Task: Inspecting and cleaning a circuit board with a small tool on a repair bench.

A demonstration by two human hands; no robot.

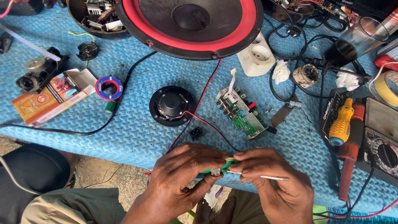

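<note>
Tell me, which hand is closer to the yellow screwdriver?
Right. The right hand is below and left of the yellow screwdriver, holding a thin metal tool. The left hand sits farther left, beyond the right one.

A small green circuit board (212, 169), with a metal part on its near edge, is held level and pinched between fingertips just off the near edge of the blue mat (137, 137), below the small round black speaker (171, 105). A thin metal rod (271, 177) lies nearly level, pointing right from the board.
</note>
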